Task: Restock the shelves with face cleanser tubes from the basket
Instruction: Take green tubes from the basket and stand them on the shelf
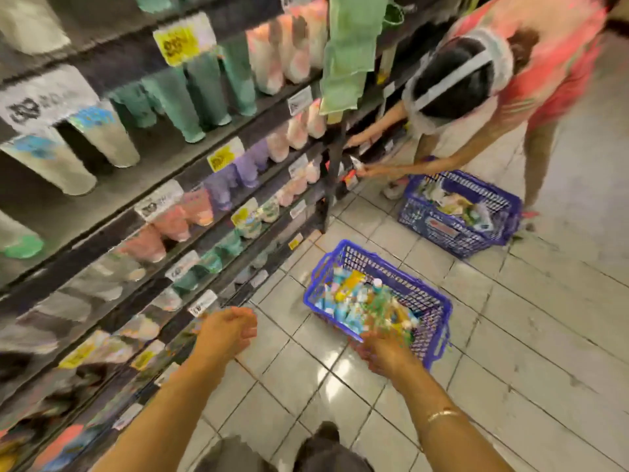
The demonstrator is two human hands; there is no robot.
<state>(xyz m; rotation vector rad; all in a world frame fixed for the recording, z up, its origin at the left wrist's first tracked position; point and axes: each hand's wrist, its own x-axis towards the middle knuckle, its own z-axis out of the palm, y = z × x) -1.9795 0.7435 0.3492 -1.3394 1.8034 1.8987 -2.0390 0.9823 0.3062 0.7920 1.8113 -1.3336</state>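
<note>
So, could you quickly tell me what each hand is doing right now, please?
Left hand: loosely curled, holding nothing, near the shelf edge.
Right hand: reaching into the near basket; blurred, so a grip cannot be told.

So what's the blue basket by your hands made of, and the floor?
The near blue basket looks like moulded plastic: one even blue colour, with walls that are a grid of thin bars. The floor looks like glazed ceramic tile, pale squares with dark grout lines and a bright glare spot near the right hand. The picture is blurry, so both are best guesses.
</note>
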